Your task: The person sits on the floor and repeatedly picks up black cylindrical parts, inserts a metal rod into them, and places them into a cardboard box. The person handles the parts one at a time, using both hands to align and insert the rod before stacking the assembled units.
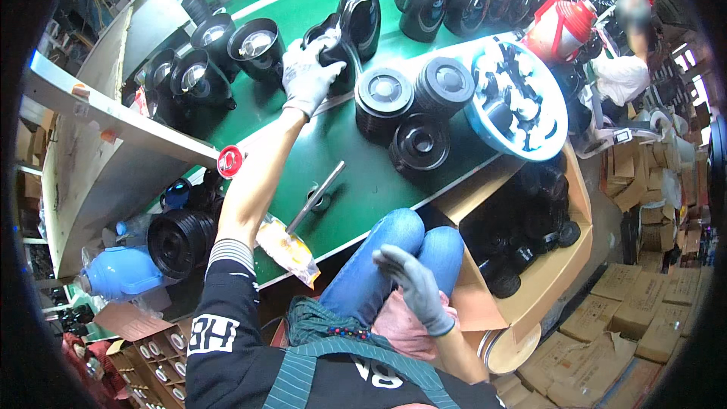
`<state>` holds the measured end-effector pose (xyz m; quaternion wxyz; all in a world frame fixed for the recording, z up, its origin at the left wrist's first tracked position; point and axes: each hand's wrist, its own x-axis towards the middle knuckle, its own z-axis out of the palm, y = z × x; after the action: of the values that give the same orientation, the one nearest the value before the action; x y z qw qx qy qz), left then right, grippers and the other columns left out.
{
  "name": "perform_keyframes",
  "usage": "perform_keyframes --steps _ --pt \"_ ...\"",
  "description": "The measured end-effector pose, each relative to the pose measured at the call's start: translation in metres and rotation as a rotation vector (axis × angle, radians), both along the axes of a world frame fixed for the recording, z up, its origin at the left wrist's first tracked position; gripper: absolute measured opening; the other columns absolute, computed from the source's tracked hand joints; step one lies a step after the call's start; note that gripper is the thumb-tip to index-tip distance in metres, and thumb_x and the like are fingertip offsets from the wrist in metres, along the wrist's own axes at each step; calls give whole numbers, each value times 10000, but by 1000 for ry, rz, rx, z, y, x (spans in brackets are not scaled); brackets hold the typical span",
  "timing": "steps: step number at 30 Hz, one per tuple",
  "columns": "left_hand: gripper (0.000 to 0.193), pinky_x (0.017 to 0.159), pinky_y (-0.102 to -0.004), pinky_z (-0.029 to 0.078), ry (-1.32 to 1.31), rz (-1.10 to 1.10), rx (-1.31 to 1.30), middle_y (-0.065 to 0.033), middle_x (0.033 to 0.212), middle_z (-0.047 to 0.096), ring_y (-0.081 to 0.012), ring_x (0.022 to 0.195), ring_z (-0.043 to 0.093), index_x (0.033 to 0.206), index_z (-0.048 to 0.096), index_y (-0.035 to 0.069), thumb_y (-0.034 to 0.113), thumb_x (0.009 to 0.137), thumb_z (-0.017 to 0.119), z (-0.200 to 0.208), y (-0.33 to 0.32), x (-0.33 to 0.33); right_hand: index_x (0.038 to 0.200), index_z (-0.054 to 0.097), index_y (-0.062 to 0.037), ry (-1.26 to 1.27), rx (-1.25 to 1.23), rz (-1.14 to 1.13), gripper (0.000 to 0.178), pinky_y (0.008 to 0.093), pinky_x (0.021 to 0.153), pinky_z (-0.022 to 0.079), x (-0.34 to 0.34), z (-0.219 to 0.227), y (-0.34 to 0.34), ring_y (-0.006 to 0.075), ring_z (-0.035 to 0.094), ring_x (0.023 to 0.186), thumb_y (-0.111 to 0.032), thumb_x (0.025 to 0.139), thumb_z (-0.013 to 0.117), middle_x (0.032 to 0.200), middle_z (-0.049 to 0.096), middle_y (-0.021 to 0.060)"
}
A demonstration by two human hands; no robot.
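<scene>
**Left hand [309, 79] at a black jug [341, 51], right hand [413, 284] free**

The green table [363, 204] is the largest thing here, and the person sits at its near edge. Against this edge, toward the right, stands an open cardboard box [545, 288] with black parts inside. The blue basin [488, 136], full of small parts, is at the table's right edge beside the box. If an elbow pushes it outward, it could tip and spill into the box.

The black jug stands on the table, away from the near edge, with a taller black jug [362, 19] just behind it. A careless pull could knock the two together and scratch them. Nearer to the person are three stacks of black lids [385, 91]; a jug swung low to the right could topple them.

The left glove lies over the jug's top; I cannot tell whether it grasps firmly or only rests. A loose hold there could let the jug slip. The right hand, above the lap, has its fingers extended and holds nothing. Under the left forearm's right side, a thin metal rod [318, 195] leans up, where a returning sleeve could catch it.
</scene>
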<state>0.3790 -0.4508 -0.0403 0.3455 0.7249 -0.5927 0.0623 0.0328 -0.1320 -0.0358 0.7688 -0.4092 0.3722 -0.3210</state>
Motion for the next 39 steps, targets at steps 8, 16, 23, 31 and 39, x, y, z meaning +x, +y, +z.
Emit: perform_keyframes --steps 8,16,23,31,39 --pt "958 1118 -552 478 62 34 55 -349 1552 463 -524 1318 560 1665 401 170 579 886 779 13 -68 -16 1509 547 78 149 -105 14 623 437 1185 478 13 -1 3 301 660 1324 -431 1161 463 1416 680 207" --pt "313 955 -528 532 -511 315 286 -123 1264 691 -336 1182 653 1296 708 187 223 1012 580 14 6 108 1484 596 51 107 -57 5 419 366 1146 484 17 -11 6 240 660 1300 -144 1119 528 1401 698 164" --pt "446 1006 -448 557 -436 -18 116 -116 1209 699 -318 1167 671 1286 724 162 163 845 789 71 71 86 1410 666 -13 379 -663 78 400 409 1131 502 33 38 -13 328 676 1289 -162 1039 652 1357 712 202" --pt "389 812 -457 560 -410 -498 -19 -101 996 675 -335 948 679 1184 735 135 55 809 803 185 264 -19 1499 544 -103 700 -1643 -180 694 575 1140 425 95 134 -95 387 516 1412 -273 868 781 1505 552 174" --pt "349 978 -358 558 229 -477 -238 -75 1150 741 -211 1043 699 1214 734 59 -52 884 737 141 377 -29 1063 670 -48 478 -1305 -42 420 446 1092 554 35 107 -4 382 652 1338 -66 724 917 1424 666 201"
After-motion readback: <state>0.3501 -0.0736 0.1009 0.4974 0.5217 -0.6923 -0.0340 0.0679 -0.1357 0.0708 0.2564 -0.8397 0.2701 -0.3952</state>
